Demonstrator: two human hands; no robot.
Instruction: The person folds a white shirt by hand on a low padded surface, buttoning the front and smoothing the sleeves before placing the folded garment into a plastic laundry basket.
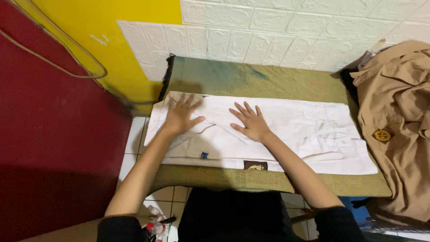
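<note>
White folded shirt [268, 134] lies along the olive-covered table [268, 83], both flat, spread hands, left [180, 115] and right [251, 123], pressing its left half, bare cloth behind, khaki shirt [398, 116] cut off rightward.

White shirt [277, 130]: smooth matt cloth; table cover [251, 80]: coarse, perhaps woven.
</note>
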